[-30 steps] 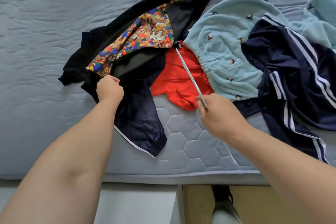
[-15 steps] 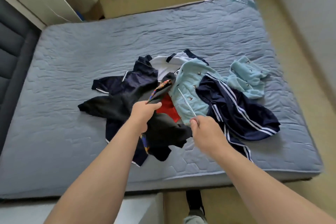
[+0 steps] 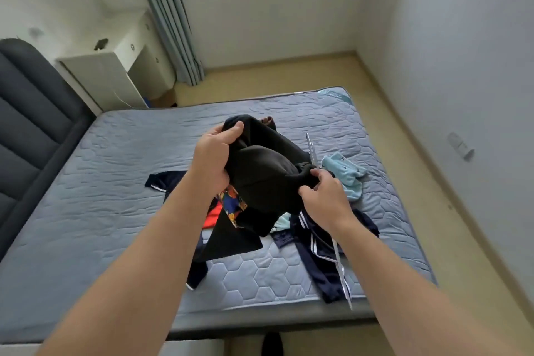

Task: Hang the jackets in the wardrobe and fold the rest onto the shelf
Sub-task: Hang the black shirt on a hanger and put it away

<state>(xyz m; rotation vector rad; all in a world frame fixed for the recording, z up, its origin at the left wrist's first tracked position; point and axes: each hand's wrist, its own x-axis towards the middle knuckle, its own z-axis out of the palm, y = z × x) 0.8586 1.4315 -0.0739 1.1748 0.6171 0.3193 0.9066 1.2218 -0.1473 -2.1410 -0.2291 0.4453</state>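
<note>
I hold a black jacket (image 3: 265,182) with a colourful patterned lining (image 3: 231,205) up above the bed. My left hand (image 3: 215,153) grips its upper edge. My right hand (image 3: 323,199) holds a thin pale hanger (image 3: 311,147), whose ends stick out above and below the fist, and its fingertips pinch the jacket's black fabric. The rest of the pile lies on the mattress under the jacket: a red garment (image 3: 213,217), a navy jacket with white stripes (image 3: 315,254), a light blue fleece piece (image 3: 346,173) and another navy piece (image 3: 164,179).
The grey quilted mattress (image 3: 115,182) spreads wide to the left and far side. A dark padded headboard (image 3: 29,124) stands at left, a white nightstand (image 3: 109,78) behind it, and a grey curtain (image 3: 170,23) by the window. Tan floor runs along the right wall.
My left hand has lifted the black jacket off the pile and up in front of me. My right hand, still holding the hanger, has come in against the jacket. My view has risen.
</note>
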